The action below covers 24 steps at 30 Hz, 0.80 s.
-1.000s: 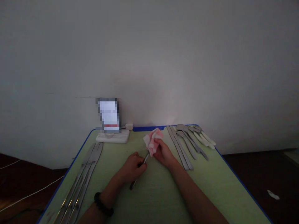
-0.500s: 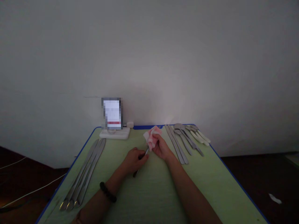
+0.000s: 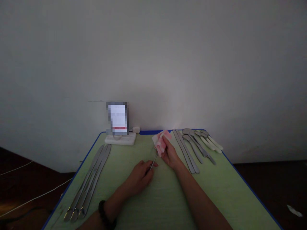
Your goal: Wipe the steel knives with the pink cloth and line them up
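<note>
Over the middle of the table, my left hand [image 3: 141, 175] is closed round a slim metal utensil [image 3: 154, 159]. Its shaft slants up and away toward a pink and white cloth [image 3: 162, 140]. The utensil's far end is covered by the cloth, so its kind does not show. My right hand [image 3: 170, 155] pinches the crumpled cloth around that end. Just right of this hand lie two long straight metal utensils [image 3: 185, 150], side by side.
Several table knives [image 3: 90, 185] lie along the left side. Spoons [image 3: 188, 131], a fork [image 3: 211, 158] and white-handled cutlery [image 3: 212, 143] lie at the back right. A lit, blurred screen [image 3: 118, 118] stands on a white base [image 3: 120, 139] by the wall. The green table [image 3: 153, 210] has a blue edge.
My left hand has drawn back along the utensil toward me, away from the cloth, and more of the shaft shows between my hands. The view has shifted slightly.
</note>
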Each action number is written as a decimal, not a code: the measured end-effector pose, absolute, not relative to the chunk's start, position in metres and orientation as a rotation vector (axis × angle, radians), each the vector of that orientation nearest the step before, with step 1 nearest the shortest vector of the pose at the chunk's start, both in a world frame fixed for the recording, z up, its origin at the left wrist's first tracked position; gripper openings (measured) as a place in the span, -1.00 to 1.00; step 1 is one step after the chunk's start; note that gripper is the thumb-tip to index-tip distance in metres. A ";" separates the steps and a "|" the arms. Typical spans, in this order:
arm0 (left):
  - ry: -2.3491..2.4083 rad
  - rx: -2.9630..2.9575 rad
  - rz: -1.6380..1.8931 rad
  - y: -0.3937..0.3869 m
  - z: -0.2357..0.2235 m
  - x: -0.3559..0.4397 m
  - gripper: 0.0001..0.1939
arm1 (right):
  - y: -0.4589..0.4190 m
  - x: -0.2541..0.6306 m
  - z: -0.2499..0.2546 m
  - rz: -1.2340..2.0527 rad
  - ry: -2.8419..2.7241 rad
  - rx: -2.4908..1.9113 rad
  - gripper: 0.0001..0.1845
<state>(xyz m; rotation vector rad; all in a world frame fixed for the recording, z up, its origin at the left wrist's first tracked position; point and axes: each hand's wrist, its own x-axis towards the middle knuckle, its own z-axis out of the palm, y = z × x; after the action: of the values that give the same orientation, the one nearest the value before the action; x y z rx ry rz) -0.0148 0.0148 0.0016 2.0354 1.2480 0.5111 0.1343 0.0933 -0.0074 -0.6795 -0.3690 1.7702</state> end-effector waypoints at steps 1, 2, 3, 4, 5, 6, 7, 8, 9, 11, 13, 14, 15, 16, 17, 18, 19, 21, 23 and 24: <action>1.234 2.021 0.512 0.016 0.001 -0.015 -0.68 | 0.093 0.134 -0.007 1.776 -0.375 -0.678 -0.86; 1.223 2.013 0.507 0.016 0.001 -0.015 -0.67 | 0.093 0.134 -0.007 1.782 -0.380 -0.680 -0.85; 1.221 2.013 0.501 0.017 0.001 -0.014 -0.66 | 0.093 0.134 -0.008 1.789 -0.384 -0.685 -0.85; 1.224 2.015 0.496 0.017 0.001 -0.014 -0.66 | 0.094 0.134 -0.008 1.792 -0.388 -0.692 -0.85; 1.233 2.017 0.492 0.017 0.001 -0.013 -0.67 | 0.094 0.135 -0.009 1.794 -0.392 -0.699 -0.85; 1.243 2.018 0.492 0.017 0.002 -0.012 -0.68 | 0.094 0.135 -0.010 1.795 -0.394 -0.702 -0.86; 1.254 2.015 0.498 0.016 0.002 -0.012 -0.68 | 0.094 0.135 -0.010 1.795 -0.397 -0.701 -0.86; 1.264 2.006 0.510 0.016 0.002 -0.011 -0.69 | 0.094 0.135 -0.011 1.796 -0.399 -0.696 -0.87; 1.271 1.991 0.525 0.016 0.003 -0.011 -0.69 | 0.094 0.135 -0.011 1.798 -0.401 -0.687 -0.87; 1.269 1.941 0.563 0.015 0.003 -0.011 -0.67 | 0.094 0.134 -0.012 1.804 -0.400 -0.669 -0.87; 1.237 1.877 0.595 0.014 0.002 -0.011 -0.64 | 0.094 0.134 -0.013 1.811 -0.403 -0.661 -0.86; 1.217 1.854 0.610 0.014 0.001 -0.011 -0.62 | 0.094 0.135 -0.014 1.820 -0.409 -0.660 -0.86; 1.202 1.841 0.625 0.014 0.001 -0.011 -0.61 | 0.094 0.135 -0.014 1.828 -0.416 -0.659 -0.85; 1.198 1.837 0.635 0.014 0.000 -0.011 -0.61 | 0.094 0.135 -0.014 1.834 -0.421 -0.658 -0.85; 1.205 1.841 0.637 0.014 0.000 -0.011 -0.61 | 0.094 0.135 -0.014 1.839 -0.421 -0.657 -0.85; 1.222 1.853 0.634 0.015 0.000 -0.011 -0.61 | 0.094 0.136 -0.015 1.839 -0.415 -0.654 -0.85; 1.238 1.869 0.621 0.015 0.000 -0.012 -0.61 | 0.095 0.136 -0.015 1.838 -0.406 -0.651 -0.85; 1.257 1.901 0.578 0.015 0.000 -0.013 -0.59 | 0.095 0.138 -0.015 1.839 -0.396 -0.638 -0.85; 1.235 1.928 0.540 0.015 0.002 -0.016 -0.58 | 0.095 0.139 -0.014 1.844 -0.409 -0.623 -0.84; 1.210 1.934 0.533 0.015 0.002 -0.017 -0.58 | 0.095 0.139 -0.014 1.846 -0.416 -0.616 -0.84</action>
<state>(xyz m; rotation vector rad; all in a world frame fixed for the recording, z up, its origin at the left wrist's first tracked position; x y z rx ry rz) -0.0171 0.0154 0.0023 1.9344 1.2098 0.5326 0.1393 0.0953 -0.0140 -0.6164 -0.4162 1.8465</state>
